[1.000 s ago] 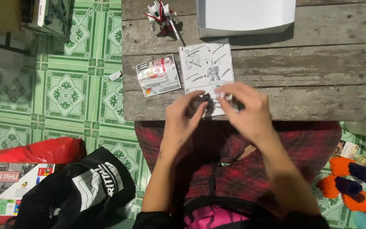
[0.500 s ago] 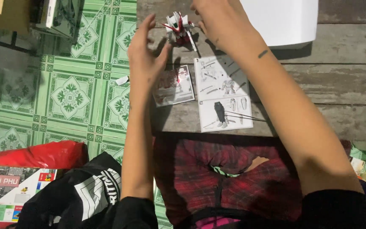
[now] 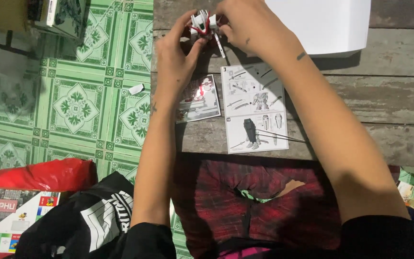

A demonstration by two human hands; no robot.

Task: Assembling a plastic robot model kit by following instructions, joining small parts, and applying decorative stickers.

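Looking down from the head view, both hands are up at the far end of the surface (image 3: 389,100), a weathered grey plank top, working on a small white-and-red model figure (image 3: 203,25). The left hand (image 3: 176,57) has its fingers curled round the figure from the left, thumb pressed against its lower side, and the right hand (image 3: 245,26) pinches it from the right, so it's gripped between the two and lifted just off the planks, right by the far left corner. Not much room up there: a white sheet (image 3: 327,24) lies just beside the right hand and runs out of the top of the shot, and the left edge of the surface drops off right beside the left wrist. Nearer the body, the instruction sheet (image 3: 255,108) lies flat between the forearms with its lower edge almost at the near edge, and a smaller printed card (image 3: 198,98) sits just beside it, partly under the left forearm. The right stretch of planks is bare. Down on the green patterned floor tiles (image 3: 73,100) there's a scrap of white paper (image 3: 136,89), a red bag (image 3: 39,173), a black bag (image 3: 82,220), and a box (image 3: 56,14) at the top left.
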